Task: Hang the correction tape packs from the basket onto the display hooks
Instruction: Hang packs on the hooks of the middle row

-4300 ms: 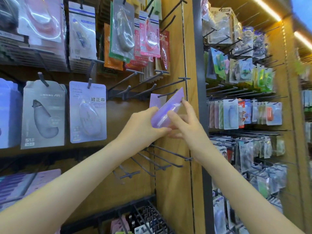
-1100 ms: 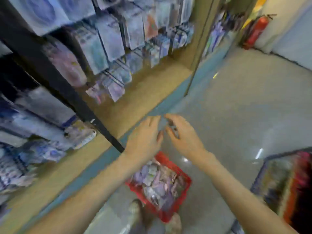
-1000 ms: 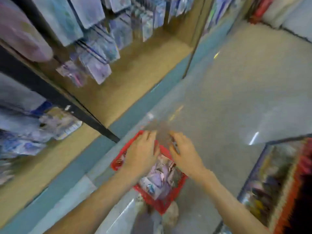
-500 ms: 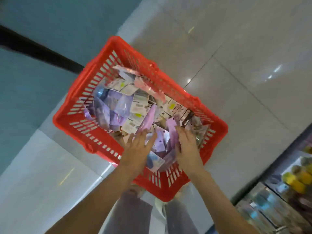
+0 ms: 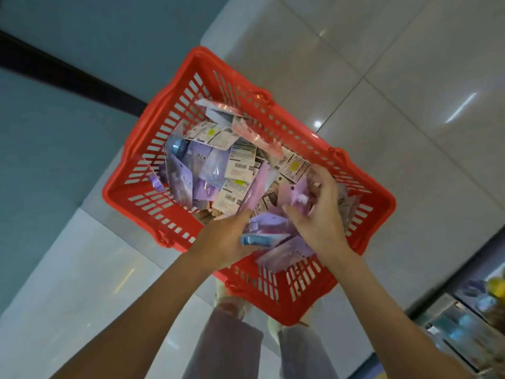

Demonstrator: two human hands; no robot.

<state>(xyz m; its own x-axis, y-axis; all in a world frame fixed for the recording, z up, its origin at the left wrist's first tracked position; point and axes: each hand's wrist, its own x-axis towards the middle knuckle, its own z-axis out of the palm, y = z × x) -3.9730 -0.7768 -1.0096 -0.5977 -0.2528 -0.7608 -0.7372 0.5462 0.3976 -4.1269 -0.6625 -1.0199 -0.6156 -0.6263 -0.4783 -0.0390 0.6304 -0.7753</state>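
Observation:
A red plastic basket point(image 5: 153, 198) stands on the floor below me, filled with several correction tape packs point(image 5: 216, 170) in purple, pink and white. Both my hands are down inside it at its near right part. My left hand point(image 5: 226, 239) grips a blue-edged purple pack point(image 5: 262, 236) from the left. My right hand point(image 5: 319, 214) curls its fingers round a pale purple pack point(image 5: 295, 195) lying on the pile. The display hooks are out of view.
Glossy grey floor tiles point(image 5: 410, 77) surround the basket. A teal base panel with a black strip point(image 5: 62, 75) runs along the left. My legs and shoes point(image 5: 235, 340) are just behind the basket. A low shelf with goods point(image 5: 475, 305) sits at the right.
I turned from the hook wall down to the floor basket. Both hands went from open above the packs to reaching into the pile and closing on packs.

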